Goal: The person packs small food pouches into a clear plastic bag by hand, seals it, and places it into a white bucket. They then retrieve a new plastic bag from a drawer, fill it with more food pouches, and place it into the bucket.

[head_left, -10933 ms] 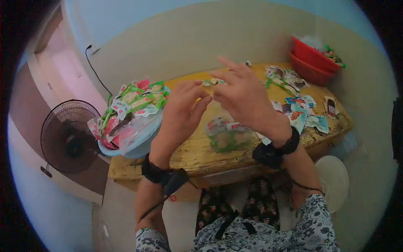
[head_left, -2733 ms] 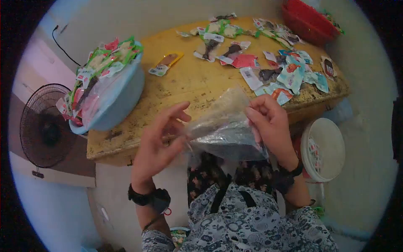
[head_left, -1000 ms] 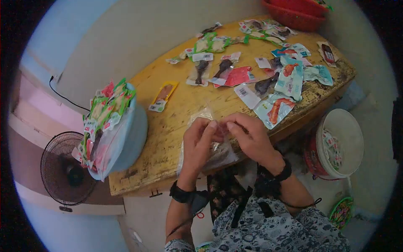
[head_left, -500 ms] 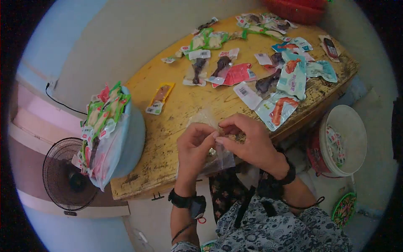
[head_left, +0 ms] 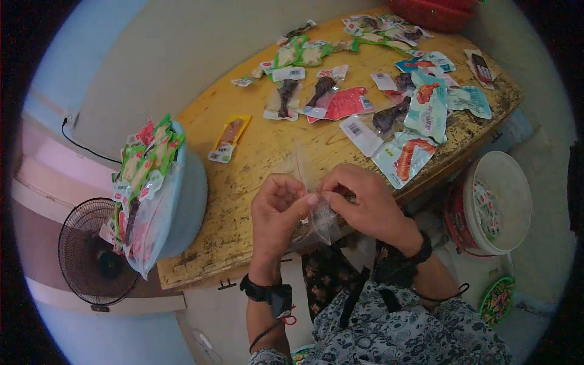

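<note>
Head view: pinching a clear plastic bag [head_left: 321, 214] with both hands at the near edge of the yellow tabletop [head_left: 261, 152], left hand [head_left: 275, 210] and right hand [head_left: 365, 204] meeting fingertip to fingertip, fingers clamped together on the bag's top. Leaving bare wood just beyond the hands, with snack packets [head_left: 389, 109] crowding the far and right edges. Overhanging the left edge, a blue basin [head_left: 188, 194]. Showing barcode labels, print unreadable.
</note>
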### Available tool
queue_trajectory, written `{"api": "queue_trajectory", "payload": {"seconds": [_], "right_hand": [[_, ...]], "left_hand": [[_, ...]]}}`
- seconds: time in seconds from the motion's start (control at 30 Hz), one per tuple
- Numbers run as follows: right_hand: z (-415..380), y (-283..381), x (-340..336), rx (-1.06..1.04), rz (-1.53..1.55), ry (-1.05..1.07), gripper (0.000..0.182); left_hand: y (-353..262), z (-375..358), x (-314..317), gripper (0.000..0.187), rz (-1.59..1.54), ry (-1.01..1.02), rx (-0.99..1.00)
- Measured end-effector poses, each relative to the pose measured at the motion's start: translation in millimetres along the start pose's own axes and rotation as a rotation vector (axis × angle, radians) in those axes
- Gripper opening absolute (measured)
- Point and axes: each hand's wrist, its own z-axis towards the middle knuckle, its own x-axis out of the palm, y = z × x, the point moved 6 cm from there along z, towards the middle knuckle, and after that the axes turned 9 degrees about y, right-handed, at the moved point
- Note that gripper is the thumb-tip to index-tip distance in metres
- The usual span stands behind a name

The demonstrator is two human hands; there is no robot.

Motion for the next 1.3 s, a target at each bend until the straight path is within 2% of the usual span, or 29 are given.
{"api": "queue_trajectory", "payload": {"seconds": [0.23,0.37,0.47,0.57,0.67,0.77,1.0,1.13,1.3], "right_hand": [[-1.1,-4.7,3.5,0.030,-0.132,-0.122,0.013],[-15.9,12.1,1.8,-0.143,-0.217,-0.199,0.012],[-42.5,41.2,-21.4,-0.239,-0.467,-0.204,0.025],[-61.4,36.1,-53.7,-0.162,-0.843,-0.260,0.041],[-65.0,22.9,-76.6,0.009,-0.958,-0.162,0.051],[-63.5,5.5,-79.9,0.052,-1.004,-0.054,0.055],[-50.4,-7.7,-72.7,0.060,-1.073,0.013,0.051],[-40.2,-5.0,-67.4,0.069,-1.128,0.024,0.048],[-21.1,-7.0,-58.4,0.016,-1.166,0.043,0.046]], "left_hand": [[7.9,-4.7,-7.2,0.026,-0.054,-0.148,0.023],[8.2,-2.7,-5.6,0.027,-0.002,-0.178,0.032],[4.3,-4.7,-1.6,0.028,0.002,-0.166,0.001],[3.0,-5.9,0.7,0.029,-0.007,-0.152,0.035],[-0.9,-7.9,1.2,0.029,0.032,-0.132,0.026],[-4.2,-8.3,4.1,0.028,0.065,-0.146,0.009],[-4.7,-8.2,5.6,0.028,0.119,-0.129,0.022],[-1.9,-8.7,7.9,0.029,0.007,-0.099,0.029],[-0.9,-9.1,7.2,0.028,0.014,-0.093,0.049]]}}
